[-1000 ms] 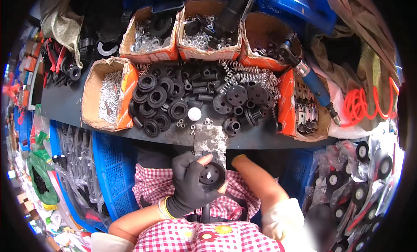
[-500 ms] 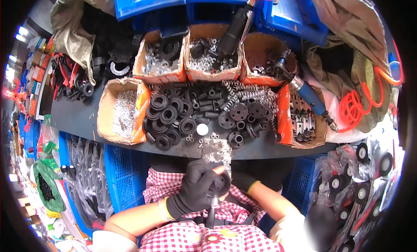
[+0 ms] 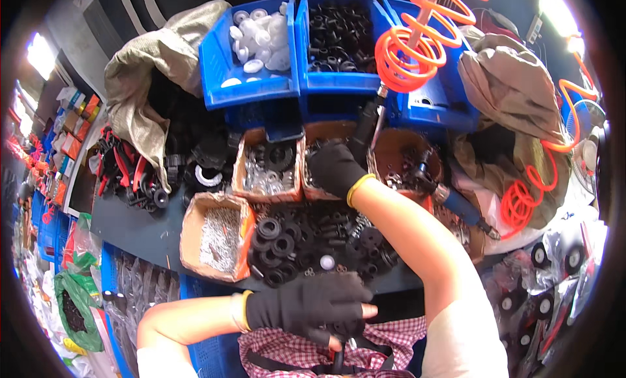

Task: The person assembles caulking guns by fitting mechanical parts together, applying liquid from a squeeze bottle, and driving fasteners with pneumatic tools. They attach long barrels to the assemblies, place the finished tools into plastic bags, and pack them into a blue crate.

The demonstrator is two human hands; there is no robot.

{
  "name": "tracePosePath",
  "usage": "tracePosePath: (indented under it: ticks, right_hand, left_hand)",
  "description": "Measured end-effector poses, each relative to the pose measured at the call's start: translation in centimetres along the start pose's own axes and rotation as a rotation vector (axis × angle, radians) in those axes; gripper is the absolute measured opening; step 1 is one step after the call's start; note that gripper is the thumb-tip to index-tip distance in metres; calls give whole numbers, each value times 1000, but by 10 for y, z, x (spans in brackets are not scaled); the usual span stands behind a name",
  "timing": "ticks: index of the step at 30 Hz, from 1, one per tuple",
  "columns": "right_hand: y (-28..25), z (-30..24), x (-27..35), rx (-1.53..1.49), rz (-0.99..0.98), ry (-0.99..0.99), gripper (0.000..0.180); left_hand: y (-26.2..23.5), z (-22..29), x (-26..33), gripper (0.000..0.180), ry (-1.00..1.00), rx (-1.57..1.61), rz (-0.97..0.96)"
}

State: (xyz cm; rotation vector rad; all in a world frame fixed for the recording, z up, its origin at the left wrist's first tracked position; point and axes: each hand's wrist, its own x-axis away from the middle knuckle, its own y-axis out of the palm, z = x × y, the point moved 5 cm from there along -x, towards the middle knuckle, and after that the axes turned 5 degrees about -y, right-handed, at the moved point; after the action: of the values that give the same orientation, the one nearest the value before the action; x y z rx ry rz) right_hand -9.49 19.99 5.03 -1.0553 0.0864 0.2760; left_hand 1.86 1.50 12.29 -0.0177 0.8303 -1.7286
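Note:
My left hand [image 3: 310,309], in a black glove with bare fingertips, is closed above my lap around a round black part [image 3: 349,328]. A short bright metal piece [image 3: 352,343] shows beside the part, and most of it is hidden under the hand. My right hand [image 3: 338,169], gloved in black, reaches forward over the middle cardboard box [image 3: 314,131]. Its fingers are hidden by the back of the glove, so their grip does not show. Close beside it, a black power driver [image 3: 364,131] hangs down from an orange coiled hose [image 3: 407,58].
Black rings [image 3: 268,228], springs and discs lie heaped on the bench. A box of small silvery pins [image 3: 220,238] stands left. Behind are blue bins holding white caps [image 3: 261,39] and black parts [image 3: 342,36]. A blue driver [image 3: 460,205] lies right.
My right hand has gone from my lap forward to the middle box. My left hand still holds the round part, now turned flatter over it. The view has tilted up, showing the bins.

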Motion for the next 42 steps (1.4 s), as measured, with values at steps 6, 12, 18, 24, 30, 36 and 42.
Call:
tracePosePath:
  ticks: [6, 12, 18, 24, 30, 36, 42]
  right_hand:
    - [-2, 7, 1, -317, -82, -68, 12]
    - [-17, 15, 1, -388, -201, 48, 15]
    - [-135, 36, 93, -1038, 69, 66, 9]
    - [-192, -26, 178, -1684, 215, -22, 23]
    - [-224, -41, 184, -1298, 95, -195, 25]
    - [-231, -49, 186, -1299, 140, -317, 28]
    - [-255, -62, 167, -794, -95, -467, 22]
  left_hand:
    - [-248, -100, -34, 51, -388, -977, 795]
    - [-388, -233, -32, 56, -1119, -974, 584]
    - [-390, -232, -43, 35, -1203, -1111, 406]
    - [-321, -186, -17, 23, -537, 447, 1306]
    - [-200, -133, 41, 25, -845, -4, 574]
    - [-171, -151, 54, 47, -1379, -977, -10]
    - [-172, -153, 50, 38, -1460, -861, 39]
